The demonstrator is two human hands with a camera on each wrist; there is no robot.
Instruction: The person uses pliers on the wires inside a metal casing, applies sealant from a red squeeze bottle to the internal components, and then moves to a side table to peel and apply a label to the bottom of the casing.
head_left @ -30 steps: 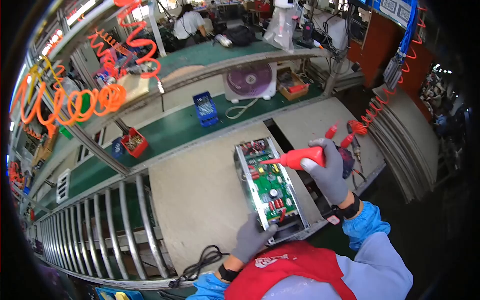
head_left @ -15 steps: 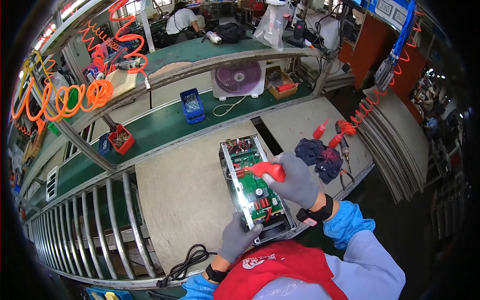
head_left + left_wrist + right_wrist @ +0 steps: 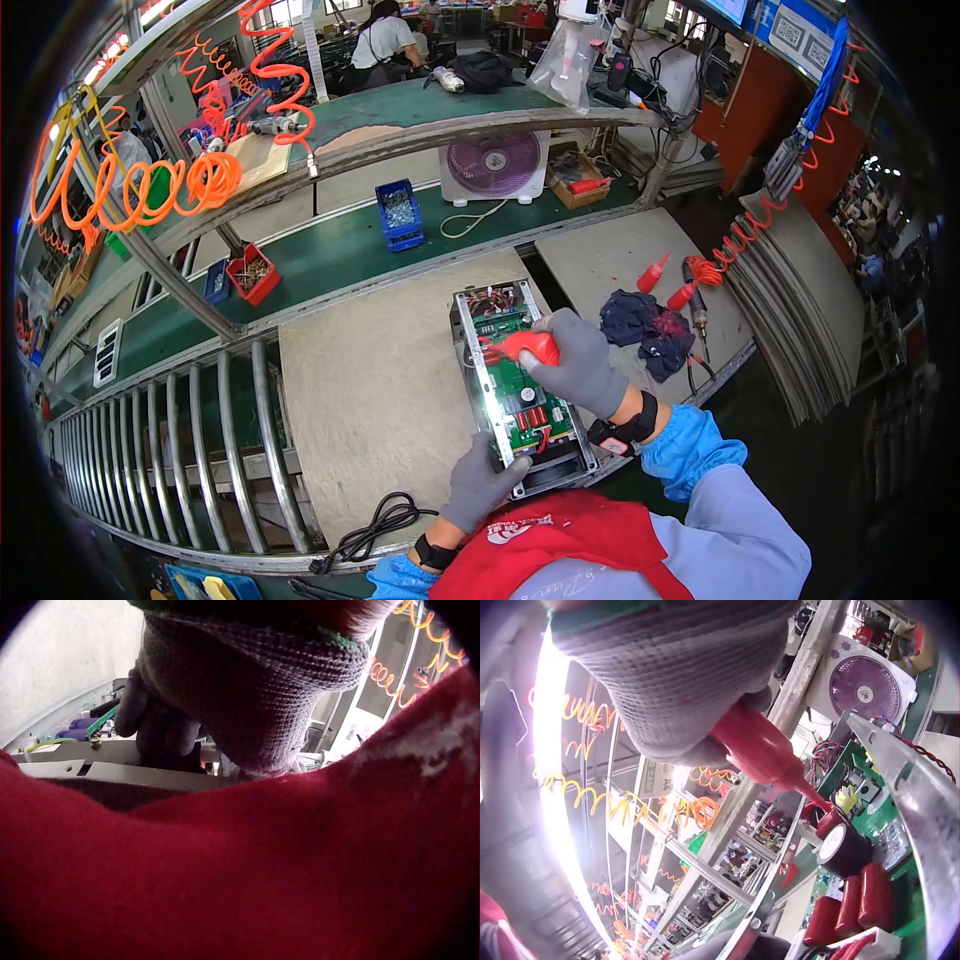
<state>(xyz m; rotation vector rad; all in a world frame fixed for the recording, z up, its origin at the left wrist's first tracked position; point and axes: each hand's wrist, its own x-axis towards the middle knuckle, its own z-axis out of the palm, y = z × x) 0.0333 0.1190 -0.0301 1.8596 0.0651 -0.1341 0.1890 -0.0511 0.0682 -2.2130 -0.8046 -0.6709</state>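
Note:
In the head view, a green circuit board (image 3: 528, 380) with red and black components lies in an open metal chassis (image 3: 478, 388) on the bench. My gloved right hand (image 3: 582, 366) grips a red squeeze bottle (image 3: 540, 347) above the board. In the right wrist view the bottle (image 3: 761, 750) is tilted, its narrow nozzle (image 3: 815, 796) pointing down among the parts, beside a round black capacitor (image 3: 845, 851) and several dark red ones. My gloved left hand (image 3: 482, 484) holds the chassis at its near left corner. The left wrist view shows its fingers (image 3: 166, 736) bent down at the metal edge.
Right of the chassis lie a dark cloth (image 3: 650, 332), two more red bottles (image 3: 655, 272) and a corded tool (image 3: 697, 305). A black cable (image 3: 375, 530) is at the front left, by the rollers (image 3: 235, 450). Blue (image 3: 400, 215) and red bins (image 3: 253, 275) stand behind.
My right hand has moved left and in over the board, bringing the bottle from a sideways hold to a downward tilt. The left hand stays at the chassis corner.

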